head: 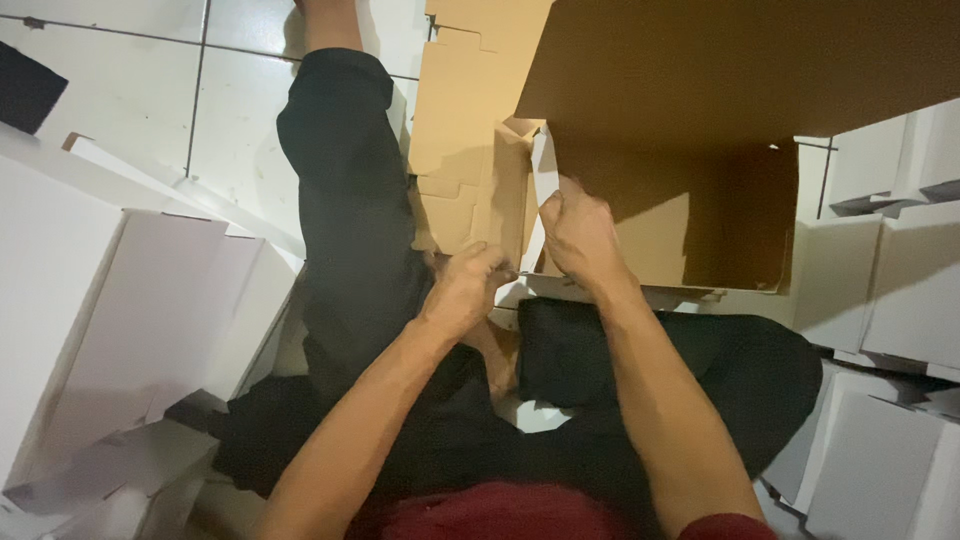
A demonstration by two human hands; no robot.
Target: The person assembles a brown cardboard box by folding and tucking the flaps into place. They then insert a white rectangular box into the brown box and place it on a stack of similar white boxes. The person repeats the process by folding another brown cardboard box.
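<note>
While I sit on the floor with my legs out in front, a big brown box rests just past my lap. It is the biggest thing here. It is half folded, with its open side turned to me and its big top flap hanging over it. Its inside is brown and its outside edges are white.

White boxes are stacked on my left side, and more white boxes stand on my right side. Some flat white card lies by my left knee.

My legs are in black pants. One leg goes straight out on the pale tiles.

My right hand is closed on the side flap at the left edge of the box. My thumb is on top and my fingers are curled around it.

My left hand is just beside it, lower down. It is curled almost shut at the folded brown flap near the box corner. I cannot tell if it really has hold of the card or just presses on it.
</note>
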